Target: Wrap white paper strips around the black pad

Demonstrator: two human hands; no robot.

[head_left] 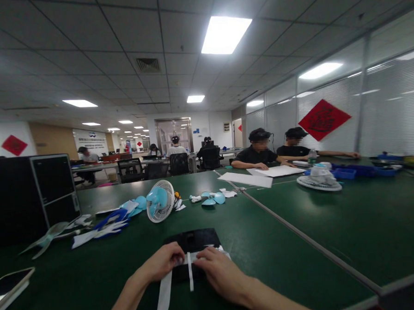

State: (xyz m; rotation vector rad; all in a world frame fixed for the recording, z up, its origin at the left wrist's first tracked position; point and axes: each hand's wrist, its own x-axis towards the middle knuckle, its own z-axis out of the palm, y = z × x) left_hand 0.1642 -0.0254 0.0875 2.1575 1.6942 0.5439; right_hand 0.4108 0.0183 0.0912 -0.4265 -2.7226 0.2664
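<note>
A flat black object (194, 238), of a kind I cannot make out, lies on the green table before me. Across it runs a white strap (163, 296), one end trailing toward me on the left. My left hand (165, 261) is closed, pinching the strap near the black object's left side. Opposite it, my right hand (220, 271) has bent fingers pressed together on the strap's right part; its thumb is hidden. Between both hands a narrow white strip (190, 272) hangs down toward me, crossing the strap.
A fan head (160, 201), blue fan blades (212, 199) and blue-white gloves (108, 227) lie beyond my hands. At left are a black computer case (18, 202) and a phone (12, 285). Two people sit at right near white boards (246, 179), a fan part (319, 179) and blue trays (345, 172).
</note>
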